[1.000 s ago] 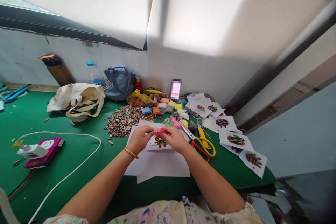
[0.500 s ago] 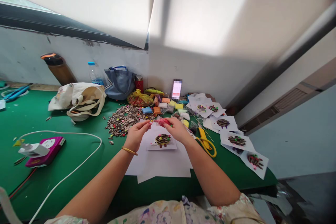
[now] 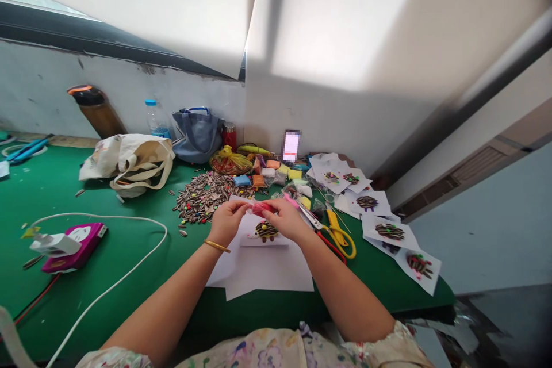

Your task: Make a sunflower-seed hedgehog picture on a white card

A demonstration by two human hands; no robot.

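Observation:
Both hands meet above a white card (image 3: pixel 280 240) with a small hedgehog figure on it, its back set with striped seeds and coloured dots. A red packet of modelling clay (image 3: pixel 261 207) in clear wrapping is between my fingers. My left hand (image 3: pixel 227 222), with a gold bangle at its wrist, pinches the packet's left end. My right hand (image 3: pixel 288 218) grips the red lump from the other side and covers part of the hedgehog. Under the card lie larger white paper sheets (image 3: pixel 271 273).
Striped seeds (image 3: pixel 207 192) are heaped at the left, with clay packets (image 3: pixel 257 181) behind. Scissors with yellow handles (image 3: pixel 345 241) lie beside my right forearm. Finished hedgehog cards (image 3: pixel 390 232) spread along the right. A phone (image 3: pixel 291 146) leans on the wall; a white cable (image 3: pixel 146 221) crosses the left side.
My hands have come slightly closer together and lower, now covering more of the hedgehog. More of the red packet shows between them, and red and pink handles are uncovered by my right forearm.

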